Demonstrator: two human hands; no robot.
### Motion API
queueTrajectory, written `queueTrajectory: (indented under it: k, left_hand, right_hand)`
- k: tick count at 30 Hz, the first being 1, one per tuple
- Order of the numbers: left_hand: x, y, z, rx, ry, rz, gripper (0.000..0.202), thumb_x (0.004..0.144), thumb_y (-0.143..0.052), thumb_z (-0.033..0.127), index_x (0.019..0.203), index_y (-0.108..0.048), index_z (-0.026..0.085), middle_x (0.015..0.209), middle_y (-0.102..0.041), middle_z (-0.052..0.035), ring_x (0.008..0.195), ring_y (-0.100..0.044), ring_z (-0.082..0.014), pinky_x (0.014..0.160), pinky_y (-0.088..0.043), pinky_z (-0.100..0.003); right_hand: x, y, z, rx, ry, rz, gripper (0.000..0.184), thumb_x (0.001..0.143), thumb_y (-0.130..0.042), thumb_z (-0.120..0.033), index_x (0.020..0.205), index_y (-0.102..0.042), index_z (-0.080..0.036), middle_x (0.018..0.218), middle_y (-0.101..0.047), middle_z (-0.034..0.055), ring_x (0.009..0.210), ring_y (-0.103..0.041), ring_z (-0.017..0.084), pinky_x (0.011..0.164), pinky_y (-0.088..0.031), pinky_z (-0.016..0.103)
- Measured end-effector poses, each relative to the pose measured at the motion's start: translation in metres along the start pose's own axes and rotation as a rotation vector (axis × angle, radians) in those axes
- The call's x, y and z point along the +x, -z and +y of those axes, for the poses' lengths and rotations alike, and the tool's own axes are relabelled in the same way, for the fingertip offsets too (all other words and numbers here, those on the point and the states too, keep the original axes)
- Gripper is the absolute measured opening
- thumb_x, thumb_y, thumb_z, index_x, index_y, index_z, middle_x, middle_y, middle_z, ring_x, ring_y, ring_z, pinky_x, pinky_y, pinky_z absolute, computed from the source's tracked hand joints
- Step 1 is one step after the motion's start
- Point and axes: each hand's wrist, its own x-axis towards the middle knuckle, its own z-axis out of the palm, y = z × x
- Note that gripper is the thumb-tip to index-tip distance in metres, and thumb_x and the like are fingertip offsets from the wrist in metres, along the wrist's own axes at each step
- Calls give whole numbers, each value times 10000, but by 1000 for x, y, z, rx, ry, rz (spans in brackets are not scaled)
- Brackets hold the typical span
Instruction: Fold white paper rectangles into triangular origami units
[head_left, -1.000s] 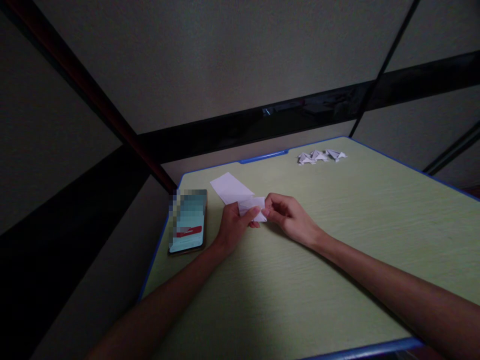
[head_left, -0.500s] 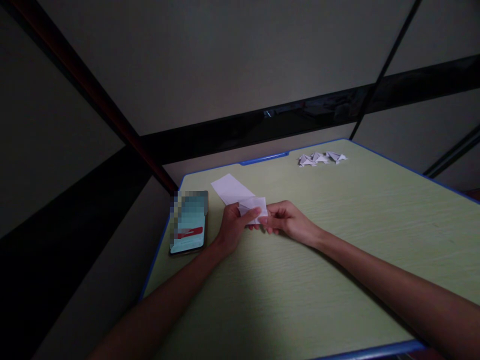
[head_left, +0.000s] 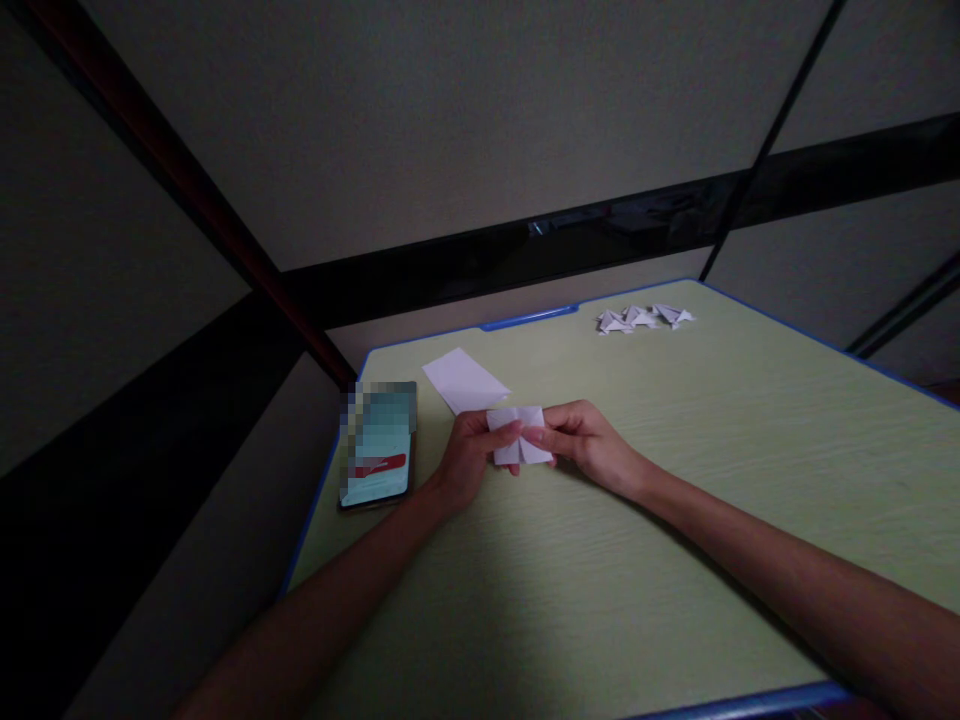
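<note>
A small folded piece of white paper (head_left: pixel 531 452) is held between both hands above the table, a crease running down its middle. My left hand (head_left: pixel 471 452) grips its left side, thumb on the face and fingers behind. From the right, my right hand (head_left: pixel 589 443) pinches the other side in the same way, the two thumb tips almost meeting at the crease. Just beyond the left hand, a flat white paper sheet (head_left: pixel 461 380) lies on the table, its near end partly behind that hand.
Left of the hands, a phone (head_left: pixel 380 450) with a lit screen lies near the edge of the pale green table (head_left: pixel 675 600). Three folded paper figures (head_left: pixel 637 317) sit in a row at the far right. A panelled wall (head_left: pixel 480 130) stands behind the table.
The folded paper has shifted slightly right and nearer, and now faces me squarely with its centre crease showing. The right thumb has moved onto its face. Sheet, phone and figures stay put.
</note>
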Motion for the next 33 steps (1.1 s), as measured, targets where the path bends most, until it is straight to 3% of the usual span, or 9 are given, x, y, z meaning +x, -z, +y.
queueTrajectory:
  k: [6, 10, 15, 19, 26, 33]
  left_hand:
    - [1, -1, 1, -6, -16, 105, 245, 578, -620, 337, 505, -565, 110, 430, -524, -4, 367, -425, -76, 364, -312, -201]
    - [3, 1, 0, 11, -68, 137, 231, 601, -615, 326, 534, -580, 107, 433, -525, 4, 406, -450, -85, 413, -328, -207]
    - [3, 2, 0, -46, -99, 121, 167, 595, -637, 267, 568, -576, 114, 517, -566, 14, 462, -471, -79, 492, -355, -210]
    - [3, 1, 1, -118, -48, 64, 153, 600, -634, 250, 584, -580, 108, 523, -568, 8, 468, -470, -80, 502, -361, -214]
    - [4, 1, 2, -80, -47, 116, 154, 576, -655, 236, 629, -602, 102, 563, -560, 5, 528, -470, -82, 521, -358, -203]
    - [4, 2, -2, -35, -62, 97, 188, 599, -637, 287, 631, -597, 107, 544, -513, 19, 525, -445, -78, 528, -341, -204]
  right_hand:
    - [3, -2, -2, -31, -58, 99, 401, 691, -514, -482, 494, -467, -136, 446, -417, -40, 413, -326, 52, 415, -231, 202]
    - [5, -3, -4, -38, -78, 82, 324, 633, -597, -423, 532, -491, -134, 453, -427, -48, 412, -335, 47, 406, -236, 195]
    - [5, -1, 0, -88, -75, 66, 258, 660, -590, -334, 536, -491, -130, 444, -416, -54, 400, -321, 41, 394, -215, 195]
    - [5, 0, 2, -41, -44, 32, 278, 674, -572, -357, 534, -481, -135, 450, -420, -51, 401, -317, 42, 397, -211, 198]
    - [6, 2, -2, 76, 55, 304, 202, 650, -607, -303, 616, -498, -136, 528, -466, -42, 475, -387, 53, 457, -277, 202]
    - [9, 4, 2, 123, 44, 287, 191, 581, -666, -247, 653, -537, -127, 560, -503, -35, 501, -425, 61, 488, -312, 211]
